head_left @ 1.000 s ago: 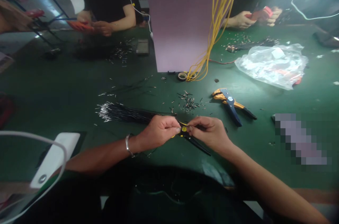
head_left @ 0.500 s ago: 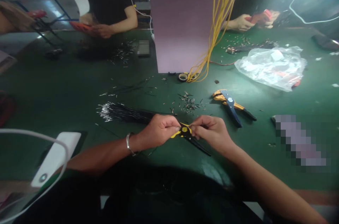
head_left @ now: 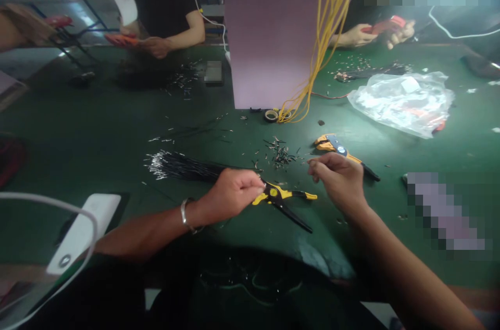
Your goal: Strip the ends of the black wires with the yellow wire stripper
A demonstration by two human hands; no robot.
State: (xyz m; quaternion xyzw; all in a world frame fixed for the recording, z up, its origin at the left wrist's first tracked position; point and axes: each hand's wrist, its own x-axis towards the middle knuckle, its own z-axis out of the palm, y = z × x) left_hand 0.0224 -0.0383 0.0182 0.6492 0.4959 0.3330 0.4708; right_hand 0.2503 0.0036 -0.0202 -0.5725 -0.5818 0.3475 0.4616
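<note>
My left hand (head_left: pixel 239 193), with a bracelet at the wrist, is closed in a pinch at the head of a black-and-yellow wire stripper (head_left: pixel 274 192). What its fingertips hold is too small to tell. Behind and left of that hand lies a bundle of thin black wires (head_left: pixel 187 163) with bright ends. The stripper rests on the table, its handles spread toward the right. My right hand (head_left: pixel 336 176) is raised right of the stripper, thumb and forefinger pressed together; anything in them is not clear. Partly behind it lies an orange-and-blue wire stripper (head_left: pixel 332 143).
Short black scraps (head_left: pixel 281 154) are scattered beyond my hands. A purple panel (head_left: pixel 273 33) stands upright, yellow wires (head_left: pixel 332 23) hanging beside it. A clear plastic bag (head_left: pixel 402 101) lies at right, a white device (head_left: pixel 84 233) at left. Two co-workers hold red tools across the table.
My right hand has moved right and slightly away from me, off the black-and-yellow stripper, uncovering its yellow handle. My left hand has stayed nearly in place.
</note>
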